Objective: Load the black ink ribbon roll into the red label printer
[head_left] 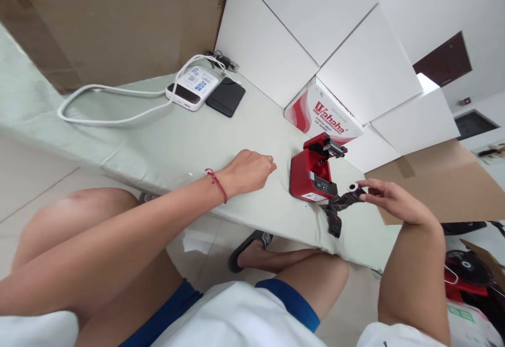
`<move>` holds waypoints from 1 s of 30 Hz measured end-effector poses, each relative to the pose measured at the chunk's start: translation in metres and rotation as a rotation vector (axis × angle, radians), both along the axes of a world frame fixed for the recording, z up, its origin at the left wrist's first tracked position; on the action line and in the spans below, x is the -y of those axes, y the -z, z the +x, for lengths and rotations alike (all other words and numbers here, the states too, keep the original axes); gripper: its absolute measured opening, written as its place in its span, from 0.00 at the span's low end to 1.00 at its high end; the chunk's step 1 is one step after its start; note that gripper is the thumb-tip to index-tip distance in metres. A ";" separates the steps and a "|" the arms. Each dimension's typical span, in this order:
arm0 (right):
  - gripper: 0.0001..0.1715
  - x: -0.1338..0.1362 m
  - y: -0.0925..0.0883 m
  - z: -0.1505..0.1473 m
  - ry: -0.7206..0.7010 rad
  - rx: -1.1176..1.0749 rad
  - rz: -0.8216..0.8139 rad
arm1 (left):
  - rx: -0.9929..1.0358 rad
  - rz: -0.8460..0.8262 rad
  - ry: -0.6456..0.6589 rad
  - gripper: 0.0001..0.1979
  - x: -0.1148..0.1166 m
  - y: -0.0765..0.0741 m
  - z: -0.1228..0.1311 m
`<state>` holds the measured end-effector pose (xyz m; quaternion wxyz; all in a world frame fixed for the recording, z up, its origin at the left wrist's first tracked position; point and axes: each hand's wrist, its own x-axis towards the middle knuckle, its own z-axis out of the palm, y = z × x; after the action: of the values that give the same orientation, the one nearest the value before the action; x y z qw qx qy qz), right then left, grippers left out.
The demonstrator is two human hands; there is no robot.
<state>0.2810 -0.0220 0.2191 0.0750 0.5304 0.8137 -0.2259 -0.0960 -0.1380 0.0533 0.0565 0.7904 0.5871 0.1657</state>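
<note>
A red label printer (311, 175) stands on the pale green cloth with its lid (325, 146) raised and its inside exposed. To its right, my right hand (389, 198) pinches a small black label roll (355, 193) with a white core between thumb and fingers. From the roll a loose black strip (334, 223) curls down beside the printer onto the cloth. My left hand (254, 171), a red string bracelet at its wrist, is closed in a fist left of the printer and apart from it. Whatever that fist may hold is hidden.
A white power bank (193, 88) with a looped white cable (114, 121), a black card holder (225, 97) and keys (221, 61) lie at the back left. Behind the printer are a Wahaha carton (323, 112) and stacked white boxes (268, 36). Brown cardboard (437, 184) stands at right.
</note>
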 end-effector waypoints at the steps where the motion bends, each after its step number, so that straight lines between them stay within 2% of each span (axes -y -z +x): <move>1: 0.31 -0.002 -0.006 -0.007 -0.016 -0.008 0.028 | -0.001 0.001 0.001 0.15 0.000 0.002 0.000; 3: 0.29 -0.008 -0.006 -0.030 -0.069 -0.010 0.115 | -0.014 0.004 0.010 0.15 -0.001 0.005 0.000; 7: 0.24 -0.022 0.024 -0.087 -0.208 0.096 0.260 | -0.063 0.007 0.033 0.15 0.000 0.010 0.001; 11: 0.24 -0.034 0.050 -0.121 -0.296 0.234 0.150 | -0.081 0.019 0.045 0.15 0.005 0.011 0.000; 14: 0.24 -0.042 0.056 -0.129 -0.344 0.318 0.037 | -0.089 0.012 0.054 0.15 0.009 0.010 -0.001; 18: 0.24 -0.053 0.053 -0.132 -0.406 0.391 -0.021 | -0.102 -0.015 0.070 0.17 0.012 0.008 0.000; 24: 0.24 -0.055 0.047 -0.140 -0.452 0.533 0.007 | -0.104 -0.011 0.096 0.16 0.011 0.004 0.000; 27: 0.25 -0.053 0.051 -0.138 -0.445 0.512 -0.004 | -0.094 -0.005 0.104 0.16 0.010 0.005 0.001; 30: 0.22 -0.053 0.055 -0.133 -0.451 0.377 -0.038 | -0.085 0.004 0.120 0.15 0.008 0.005 0.004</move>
<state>0.1483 0.0308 0.1645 0.2831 0.3672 0.8784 -0.1162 -0.0922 -0.1462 0.0478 0.0397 0.8307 0.5400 0.1296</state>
